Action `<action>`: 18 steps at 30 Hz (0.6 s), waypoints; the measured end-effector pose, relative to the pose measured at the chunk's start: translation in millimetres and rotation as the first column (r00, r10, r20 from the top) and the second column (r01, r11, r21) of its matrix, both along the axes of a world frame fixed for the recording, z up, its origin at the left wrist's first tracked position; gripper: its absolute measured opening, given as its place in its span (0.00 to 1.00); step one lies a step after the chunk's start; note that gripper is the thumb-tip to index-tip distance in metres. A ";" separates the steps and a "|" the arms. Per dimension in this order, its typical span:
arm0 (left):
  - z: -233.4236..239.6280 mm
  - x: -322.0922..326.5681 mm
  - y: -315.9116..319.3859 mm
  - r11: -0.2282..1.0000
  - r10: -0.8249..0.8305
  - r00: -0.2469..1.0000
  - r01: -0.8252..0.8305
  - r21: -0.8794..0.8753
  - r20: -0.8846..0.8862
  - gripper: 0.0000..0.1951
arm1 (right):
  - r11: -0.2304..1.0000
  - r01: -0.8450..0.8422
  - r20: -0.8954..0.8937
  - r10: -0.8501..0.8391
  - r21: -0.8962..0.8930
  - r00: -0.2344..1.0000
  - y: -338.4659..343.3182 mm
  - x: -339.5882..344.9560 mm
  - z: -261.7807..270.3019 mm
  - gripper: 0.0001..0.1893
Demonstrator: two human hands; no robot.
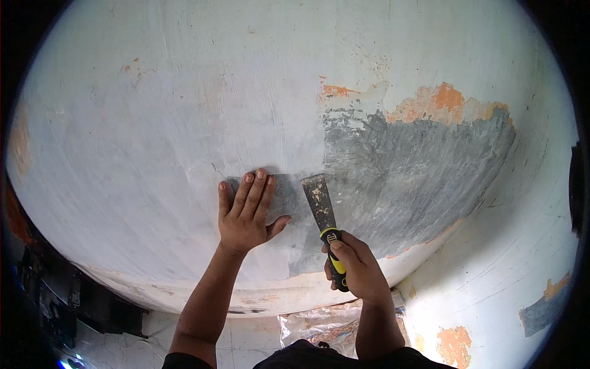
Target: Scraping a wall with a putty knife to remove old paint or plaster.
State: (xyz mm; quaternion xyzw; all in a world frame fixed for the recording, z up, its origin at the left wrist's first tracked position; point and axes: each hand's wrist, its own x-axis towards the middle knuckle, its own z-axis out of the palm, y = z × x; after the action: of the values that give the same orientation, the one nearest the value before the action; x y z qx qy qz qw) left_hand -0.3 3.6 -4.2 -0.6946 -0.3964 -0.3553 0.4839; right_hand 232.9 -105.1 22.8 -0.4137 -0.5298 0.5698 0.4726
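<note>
Pale paint covers the wall (152,124) before me, with a large scraped grey patch (415,175) on its right half. My left hand (246,214) lies flat on the wall, palm inward and fingers apart, over the left end of a narrow grey strip (286,193). In my right hand (359,265) is a putty knife (320,203) with a black and yellow handle. Its blade points up and is smeared with pale residue. The blade tip is close to the grey area's edge; whether it touches the wall I cannot tell.
Orange undercoat (447,97) shows along the patch's top edge. A side wall (488,276) meets this one at right. Dark furniture (106,304) stands at lower left on the tiled floor (251,332). Crumpled plastic sheeting (299,327) lies below my hands.
</note>
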 end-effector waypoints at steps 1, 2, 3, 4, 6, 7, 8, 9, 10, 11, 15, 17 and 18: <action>0.5 -0.4 0.3 1.000 0.003 1.000 -0.003 0.000 0.000 0.40 | 1.000 0.004 -0.019 -0.004 -0.001 1.000 -1.9 0.5 4.1 0.14; 1.6 -1.3 1.3 1.000 0.006 1.000 -0.006 0.009 -0.005 0.40 | 1.000 0.008 -0.037 -0.009 -0.002 0.999 -2.8 1.0 6.1 0.14; 1.7 -1.2 1.0 1.000 0.004 1.000 -0.004 0.014 -0.011 0.40 | 1.000 0.011 -0.039 -0.011 -0.005 0.999 -2.8 0.2 3.2 0.14; 0.8 -0.6 0.5 1.000 0.001 1.000 -0.001 0.011 -0.013 0.40 | 1.000 -0.005 -0.026 0.005 0.019 1.000 -0.9 -2.0 -2.0 0.14; -0.3 0.8 1.7 1.000 0.012 0.999 -0.011 -0.012 0.041 0.38 | 0.999 0.021 0.014 -0.021 0.039 1.000 5.2 -1.7 -8.6 0.15; 0.2 1.2 2.5 1.000 0.010 0.999 -0.010 -0.010 0.041 0.38 | 0.999 0.022 0.014 -0.023 0.041 1.000 5.3 -1.4 -5.5 0.15; 0.7 1.5 3.1 1.000 0.007 0.999 -0.006 -0.009 0.045 0.37 | 0.997 0.033 0.013 -0.034 0.075 0.999 3.9 -2.5 0.8 0.15; 0.2 1.0 0.7 1.000 0.005 0.999 -0.004 -0.015 0.048 0.37 | 0.994 0.042 0.011 -0.043 0.103 0.999 1.5 -4.7 5.4 0.15; -0.4 0.8 -1.5 1.000 0.006 0.999 -0.005 -0.018 0.047 0.37 | 0.994 0.027 -0.004 -0.026 0.109 1.000 2.1 -7.7 8.9 0.15; -1.1 0.7 -3.5 1.000 0.017 0.999 -0.016 -0.021 0.044 0.37 | 0.994 0.026 -0.005 -0.025 0.106 1.000 -0.9 -6.0 5.8 0.15; -1.1 1.9 0.4 1.000 0.004 0.999 -0.003 -0.010 0.050 0.37 | 0.999 0.006 -0.001 -0.005 0.045 1.000 4.2 -3.2 2.2 0.14; -0.3 2.2 -2.8 1.000 0.012 0.999 -0.011 -0.021 0.050 0.37 | 0.999 -0.012 -0.025 0.013 0.044 1.000 1.8 -2.2 0.8 0.14; 2.0 0.7 -1.3 1.000 0.016 0.999 -0.015 -0.018 0.045 0.36 | 0.999 -0.010 -0.019 0.011 0.043 1.000 2.9 -2.6 0.2 0.14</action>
State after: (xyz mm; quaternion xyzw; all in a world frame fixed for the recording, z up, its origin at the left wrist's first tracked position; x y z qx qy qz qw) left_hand 0.3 2.2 -2.2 -0.6875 -0.4158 -0.3638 0.4712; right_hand 230.3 -102.2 23.0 -0.3951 -0.5396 0.5649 0.4834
